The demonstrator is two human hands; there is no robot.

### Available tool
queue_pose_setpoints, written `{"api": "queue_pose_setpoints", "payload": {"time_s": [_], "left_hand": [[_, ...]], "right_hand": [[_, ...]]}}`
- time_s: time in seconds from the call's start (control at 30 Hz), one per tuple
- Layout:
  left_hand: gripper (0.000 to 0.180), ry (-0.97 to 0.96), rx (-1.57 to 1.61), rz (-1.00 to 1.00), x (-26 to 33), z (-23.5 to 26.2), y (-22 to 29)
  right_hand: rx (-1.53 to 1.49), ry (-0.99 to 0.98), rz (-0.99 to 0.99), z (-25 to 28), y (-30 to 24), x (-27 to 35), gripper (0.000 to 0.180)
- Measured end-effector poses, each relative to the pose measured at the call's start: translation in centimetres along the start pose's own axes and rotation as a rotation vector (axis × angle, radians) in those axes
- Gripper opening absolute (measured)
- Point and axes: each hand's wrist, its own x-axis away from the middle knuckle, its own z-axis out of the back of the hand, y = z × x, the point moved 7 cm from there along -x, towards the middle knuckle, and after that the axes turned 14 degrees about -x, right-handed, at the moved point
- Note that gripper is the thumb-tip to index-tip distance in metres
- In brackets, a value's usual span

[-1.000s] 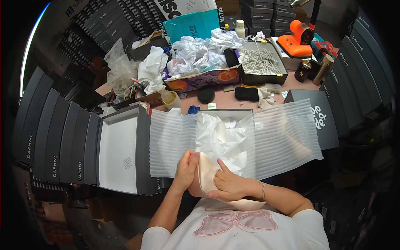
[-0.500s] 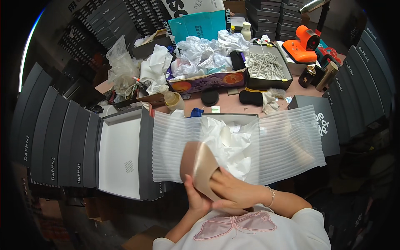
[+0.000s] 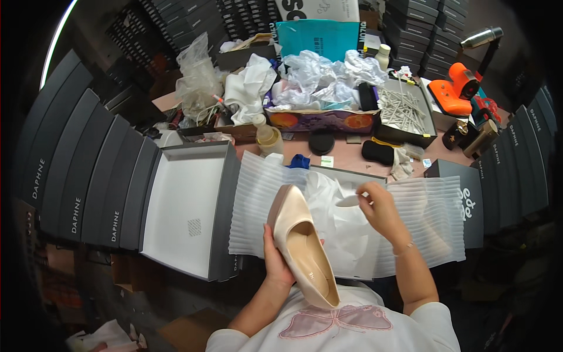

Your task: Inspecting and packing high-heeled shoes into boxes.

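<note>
A shiny beige pointed-toe pump [image 3: 302, 252] rests in my left hand [image 3: 277, 258], which grips it around its side, toe pointing away and the opening facing up. Its pale insole shows; the heel underneath is hidden. Over the open shoe box [image 3: 352, 174] my right hand [image 3: 378, 208] pinches a thin white curved piece [image 3: 347, 201], whose exact kind I cannot make out. Crumpled white tissue paper [image 3: 331, 220] fills the box beneath. Ribbed translucent foam wrap [image 3: 431, 217] spreads out over both sides of the box.
To the left lies an empty grey box lid [image 3: 185, 217] beside a row of upright dark shoe boxes [image 3: 99, 176]. Behind are a pump bottle [image 3: 268, 139], a carton of crumpled paper [image 3: 325, 120], a tray of white sticks [image 3: 404, 111] and an orange tool [image 3: 454, 91]. More boxes stand right.
My right hand has come out of the shoe and moved right and away, over the box. The shoe has turned in my left hand, so its inside now faces up.
</note>
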Motion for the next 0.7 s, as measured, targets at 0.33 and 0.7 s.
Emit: {"api": "queue_pose_setpoints", "payload": {"time_s": [0.33, 0.7], "left_hand": [[0.07, -0.103, -0.089, 0.065, 1.3, -1.2, -2.5], [0.067, 0.025, -0.111, 0.09, 2.3, 0.3, -3.5]], "right_hand": [[-0.111, -0.498, 0.499, -6.6, -11.4, 5.8, 0.025], [-0.05, -0.524, 0.254, -7.3, -6.8, 3.4, 0.011]]}}
